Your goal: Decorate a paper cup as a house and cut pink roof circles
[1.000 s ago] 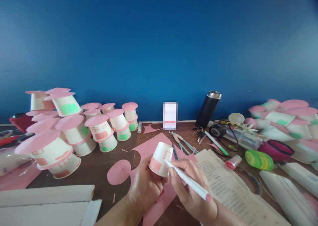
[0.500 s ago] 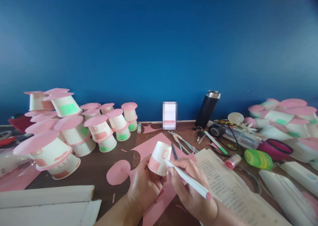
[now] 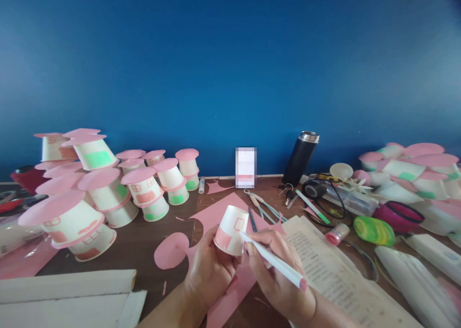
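My left hand (image 3: 207, 270) is wrapped round an upturned white paper cup (image 3: 231, 229) that has a pink door and a pink window outline drawn on its side. My right hand (image 3: 275, 270) grips a white marker with a pink end (image 3: 273, 261), its tip touching the cup's side near the window. Both hands hover over a sheet of pink paper (image 3: 219, 212) lying on the brown table. A cut pink paper circle (image 3: 171, 250) rests just left of my left hand.
Stacked paper-cup houses with pink round roofs (image 3: 90, 188) crowd the left, more (image 3: 414, 167) pile at the right. A black flask (image 3: 300, 157), scissors (image 3: 261, 205), a tape roll (image 3: 314, 189), a green roll (image 3: 374, 230), a printed sheet (image 3: 324, 265) and cardboard (image 3: 68, 294) lie around.
Almost nothing differs: the cup has shifted slightly lower and left in my left hand while the marker tip stays on its side.
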`<state>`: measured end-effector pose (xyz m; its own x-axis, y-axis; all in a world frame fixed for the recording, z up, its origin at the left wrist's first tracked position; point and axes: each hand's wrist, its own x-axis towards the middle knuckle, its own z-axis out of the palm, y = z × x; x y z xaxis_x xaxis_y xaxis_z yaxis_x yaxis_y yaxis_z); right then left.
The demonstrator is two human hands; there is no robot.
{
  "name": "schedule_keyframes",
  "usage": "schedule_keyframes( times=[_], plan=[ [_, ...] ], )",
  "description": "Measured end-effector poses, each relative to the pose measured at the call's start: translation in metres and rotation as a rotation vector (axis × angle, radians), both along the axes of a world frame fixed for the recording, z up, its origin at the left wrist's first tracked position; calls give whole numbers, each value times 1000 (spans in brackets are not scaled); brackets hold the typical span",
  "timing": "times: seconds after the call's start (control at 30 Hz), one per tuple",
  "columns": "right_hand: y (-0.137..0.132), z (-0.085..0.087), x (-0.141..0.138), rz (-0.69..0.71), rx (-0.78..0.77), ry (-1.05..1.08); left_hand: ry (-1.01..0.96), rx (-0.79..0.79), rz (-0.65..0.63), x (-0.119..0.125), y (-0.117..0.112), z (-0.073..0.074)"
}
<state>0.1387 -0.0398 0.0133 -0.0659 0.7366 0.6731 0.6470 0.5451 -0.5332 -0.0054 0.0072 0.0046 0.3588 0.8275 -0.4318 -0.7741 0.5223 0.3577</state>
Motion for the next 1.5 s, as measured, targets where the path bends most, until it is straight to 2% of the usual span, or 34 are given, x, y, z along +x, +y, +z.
schedule_keyframes(
  times=[0.23,0.67,0.97,1.5],
  plan=[
    [-3,1,0,-8,-10,7,-9,13,-9,-2,1,-5],
    [0,-2,1,1,-34,34,-22,-27,5,-4,4,-7],
    [0,-1,2,-16,54,50,-6,-42,63,-4,3,-1],
    [-1,-1,1,1,36,50,-24,-19,19,-4,2,-9]
  ],
)
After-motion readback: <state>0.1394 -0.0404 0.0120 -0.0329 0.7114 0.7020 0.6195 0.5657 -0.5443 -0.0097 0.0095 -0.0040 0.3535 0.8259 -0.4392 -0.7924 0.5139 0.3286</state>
